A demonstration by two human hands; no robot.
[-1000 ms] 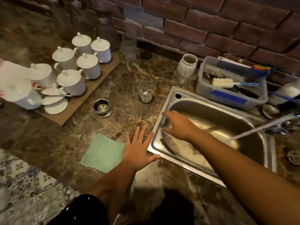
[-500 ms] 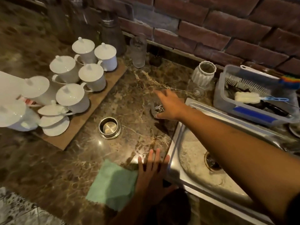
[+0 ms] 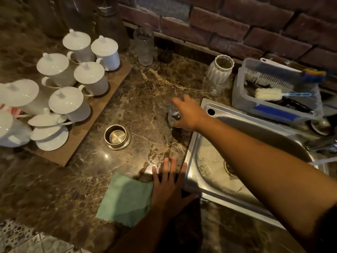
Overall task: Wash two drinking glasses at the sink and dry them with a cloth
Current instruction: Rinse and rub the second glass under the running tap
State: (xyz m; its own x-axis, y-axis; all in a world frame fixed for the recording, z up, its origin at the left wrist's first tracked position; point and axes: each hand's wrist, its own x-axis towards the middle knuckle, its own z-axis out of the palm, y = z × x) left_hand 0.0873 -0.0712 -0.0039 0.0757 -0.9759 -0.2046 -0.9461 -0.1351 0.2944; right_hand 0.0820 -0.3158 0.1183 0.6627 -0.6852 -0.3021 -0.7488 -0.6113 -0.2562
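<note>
A short clear drinking glass (image 3: 172, 115) stands on the marble counter just left of the steel sink (image 3: 193, 181). My right hand (image 3: 189, 115) reaches across the sink and grips this glass between thumb and fingers, hiding most of it. My left hand (image 3: 168, 187) lies flat with straight fingers on the counter, its palm edge on the green cloth (image 3: 125, 198). A tall clear glass (image 3: 144, 46) stands at the back by the brick wall. Another small clear glass (image 3: 214, 89) sits in front of a white ribbed vase (image 3: 220, 69).
Several white lidded cups (image 3: 91, 79) crowd a wooden board (image 3: 116, 83) at left. A small steel bowl (image 3: 117, 136) sits mid-counter. A plastic tub (image 3: 273, 110) with brushes stands behind the sink. A thin water stream (image 3: 322, 161) runs at the right edge.
My right hand left the sink basin, moved to the short glass on the counter and closed round it. The left hand stayed flat by the cloth. The view shifted left.
</note>
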